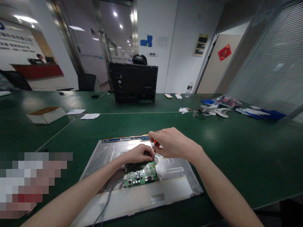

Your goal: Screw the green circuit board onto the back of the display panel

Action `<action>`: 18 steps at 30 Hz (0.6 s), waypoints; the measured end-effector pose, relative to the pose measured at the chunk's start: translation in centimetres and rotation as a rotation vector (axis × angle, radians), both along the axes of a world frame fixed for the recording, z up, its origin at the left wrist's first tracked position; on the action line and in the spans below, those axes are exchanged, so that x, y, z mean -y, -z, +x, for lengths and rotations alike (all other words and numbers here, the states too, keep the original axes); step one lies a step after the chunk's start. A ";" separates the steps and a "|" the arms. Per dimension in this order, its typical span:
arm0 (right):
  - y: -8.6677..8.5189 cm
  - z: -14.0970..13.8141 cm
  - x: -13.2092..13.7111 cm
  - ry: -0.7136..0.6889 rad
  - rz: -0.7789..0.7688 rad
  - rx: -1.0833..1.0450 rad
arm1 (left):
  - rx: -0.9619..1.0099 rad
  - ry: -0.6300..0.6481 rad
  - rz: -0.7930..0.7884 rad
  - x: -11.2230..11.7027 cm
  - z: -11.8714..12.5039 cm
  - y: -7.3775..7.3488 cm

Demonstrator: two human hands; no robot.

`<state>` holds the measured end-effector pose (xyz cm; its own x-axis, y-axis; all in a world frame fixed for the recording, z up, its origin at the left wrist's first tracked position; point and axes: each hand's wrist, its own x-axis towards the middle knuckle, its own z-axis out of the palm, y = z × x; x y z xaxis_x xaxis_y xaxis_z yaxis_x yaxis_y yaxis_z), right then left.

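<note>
A grey metal display panel [113, 151] lies back-up on the green table in front of me. On it sits a green circuit board [142, 176] with a grey cable [107, 198] running off toward me. My right hand [171, 143] is closed around a small screwdriver with an orange handle [156, 144], its tip pointing down at the board's far edge. My left hand [138, 154] rests on the board's far edge with its fingers curled, pressing beside the screwdriver tip.
A black monitor housing [133, 83] stands upright at the table's far side. An open cardboard box [46, 114] and white papers [90, 116] lie to the left. Small parts, gloves and bags [227, 105] are scattered at the right. A water bottle [188, 89] stands behind.
</note>
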<state>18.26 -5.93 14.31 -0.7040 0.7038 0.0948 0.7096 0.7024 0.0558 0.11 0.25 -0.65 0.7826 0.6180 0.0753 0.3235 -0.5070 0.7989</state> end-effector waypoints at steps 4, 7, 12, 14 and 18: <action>0.0 0.2 0.1 -0.021 -0.012 -0.010 | -0.014 0.003 0.025 -0.1 -0.1 0.3; 0.3 0.3 -0.2 0.006 0.021 0.005 | 0.000 0.019 0.025 -0.1 0.0 0.1; 0.3 0.3 -0.4 0.043 0.047 0.043 | 0.006 0.027 -0.013 0.1 0.0 -0.3; 0.2 0.2 -0.2 0.024 0.018 0.033 | -0.005 0.012 -0.002 0.1 0.0 -0.2; -0.1 0.2 0.1 -0.017 -0.023 -0.001 | -0.017 -0.005 0.004 0.0 -0.1 0.1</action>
